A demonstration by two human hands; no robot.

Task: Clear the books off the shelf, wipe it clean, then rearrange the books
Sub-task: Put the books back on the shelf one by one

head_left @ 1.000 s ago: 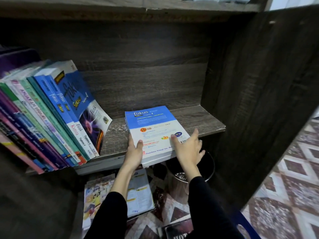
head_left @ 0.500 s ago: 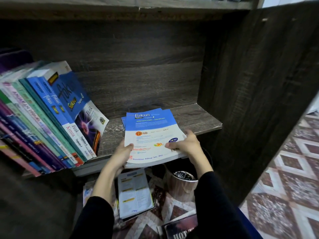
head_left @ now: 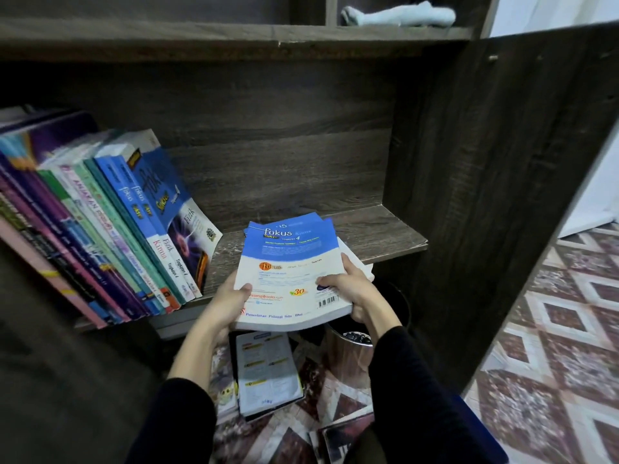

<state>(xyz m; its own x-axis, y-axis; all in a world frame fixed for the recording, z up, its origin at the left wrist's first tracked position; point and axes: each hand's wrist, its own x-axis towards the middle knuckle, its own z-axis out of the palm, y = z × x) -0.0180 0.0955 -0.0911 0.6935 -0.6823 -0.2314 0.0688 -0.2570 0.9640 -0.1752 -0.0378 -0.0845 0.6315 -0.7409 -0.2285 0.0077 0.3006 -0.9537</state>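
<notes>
Stack of blue-and-white books held tilted, jutting past the front edge of the shelf, with left hand and right hand each grasping a near corner. A row of books leans at the shelf's left end.

Two hands, over ten books, one cloth, one bin.

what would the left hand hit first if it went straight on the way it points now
Probably the shelf: the left hand, gripping the stack, points forward and rightward at its board just ahead. If it passes above the board, the back panel comes next; depth is unclear.
</notes>
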